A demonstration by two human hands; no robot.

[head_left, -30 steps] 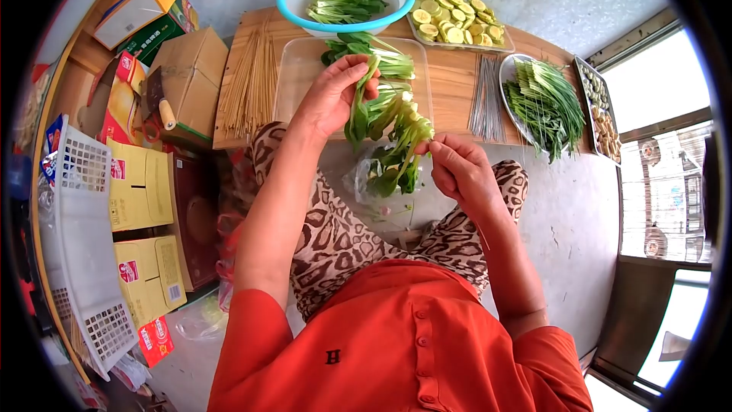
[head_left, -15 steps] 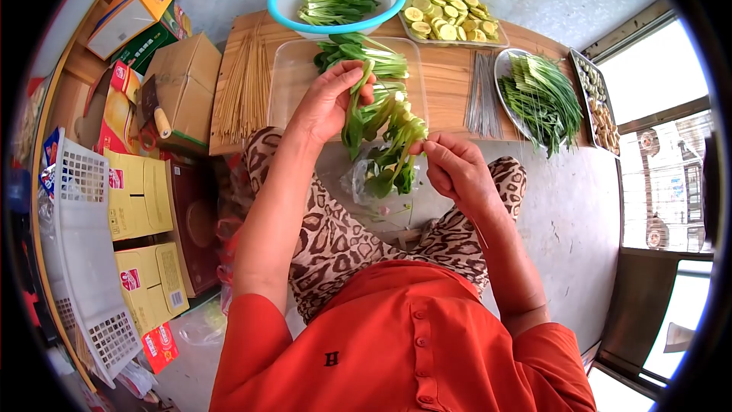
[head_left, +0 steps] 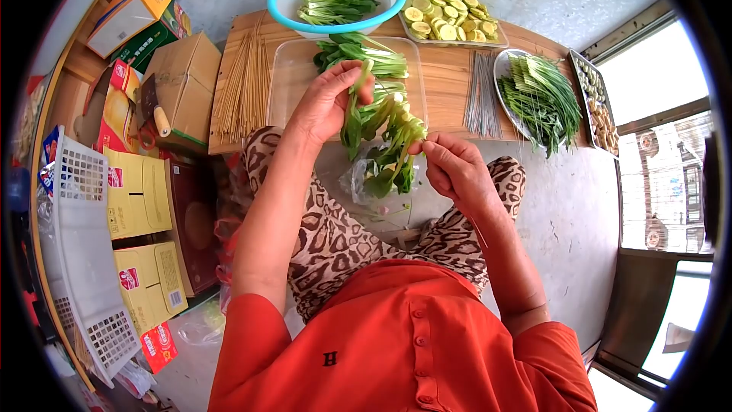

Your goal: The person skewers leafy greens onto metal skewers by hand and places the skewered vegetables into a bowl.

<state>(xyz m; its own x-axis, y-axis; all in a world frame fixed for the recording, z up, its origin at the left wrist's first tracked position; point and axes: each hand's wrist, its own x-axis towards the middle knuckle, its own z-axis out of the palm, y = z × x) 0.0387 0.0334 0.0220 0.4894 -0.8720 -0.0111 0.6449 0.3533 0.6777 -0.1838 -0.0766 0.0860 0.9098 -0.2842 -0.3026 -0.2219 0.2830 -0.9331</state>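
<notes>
My left hand (head_left: 335,99) is closed on a green leafy stem above the near edge of a clear tray (head_left: 293,69). My right hand (head_left: 456,168) is pinched at the pale end of a bunch of leafy greens (head_left: 402,137), which hangs between my two hands. A thin stick shows below my right palm. More leafy greens (head_left: 389,61) lie in the tray. Under the held bunch, a clear plastic bag (head_left: 354,181) shows near my knees.
Wooden skewers (head_left: 242,88) lie left on the table (head_left: 444,80). Beyond are a blue-rimmed bowl (head_left: 276,1) of greens and a tray of sliced squash (head_left: 450,15). Metal skewers (head_left: 483,95), a plate of chives (head_left: 541,99) and a dark tray (head_left: 595,99) are right. Boxes (head_left: 183,84) stand left.
The fingers of my left hand have shifted slightly at the stem, with some blur. My right hand and the bunch have hardly moved.
</notes>
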